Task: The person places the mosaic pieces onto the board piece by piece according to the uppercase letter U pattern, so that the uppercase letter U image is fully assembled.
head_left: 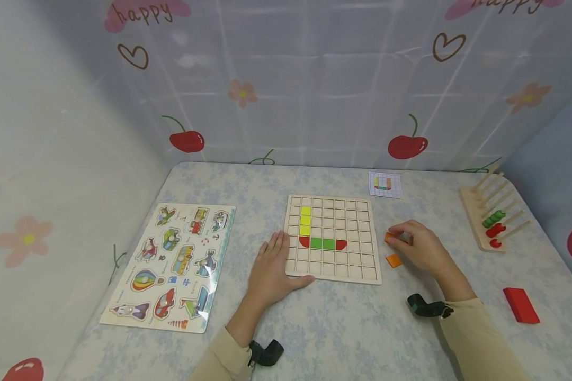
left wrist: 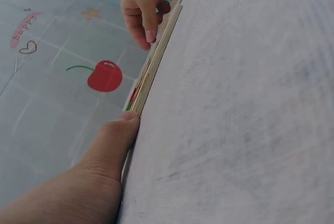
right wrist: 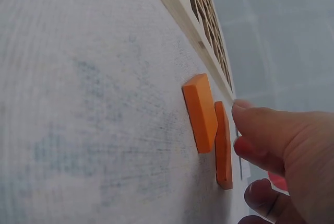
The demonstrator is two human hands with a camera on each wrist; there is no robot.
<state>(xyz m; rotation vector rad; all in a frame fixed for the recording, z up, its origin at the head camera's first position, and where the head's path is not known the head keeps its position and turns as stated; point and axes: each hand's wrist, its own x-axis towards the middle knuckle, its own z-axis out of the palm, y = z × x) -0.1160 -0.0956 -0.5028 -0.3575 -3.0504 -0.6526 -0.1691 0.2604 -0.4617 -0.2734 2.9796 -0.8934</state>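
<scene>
The wooden grid board [head_left: 354, 267] lies flat on the table. Three yellow square tiles [head_left: 305, 219] form a column on it, above a row of two green tiles [head_left: 322, 244] with a red rounded tile [head_left: 304, 242] at either end. My left hand [head_left: 270, 272] rests against the board's left side, fingers extended, thumb along its front edge. To the right of the board, my right hand [head_left: 420, 250] has its thumb and fingertips right at one orange tile [right wrist: 223, 145]. A second orange tile [right wrist: 200, 114] lies beside it on the tabletop.
A small pattern card [head_left: 385, 184] sits behind the board. At left is a picture puzzle board [head_left: 171, 264]. On the right stand a wooden peg rack [head_left: 474, 219] with green and red beads and a red block [head_left: 521, 306]. Printed curtains surround the table.
</scene>
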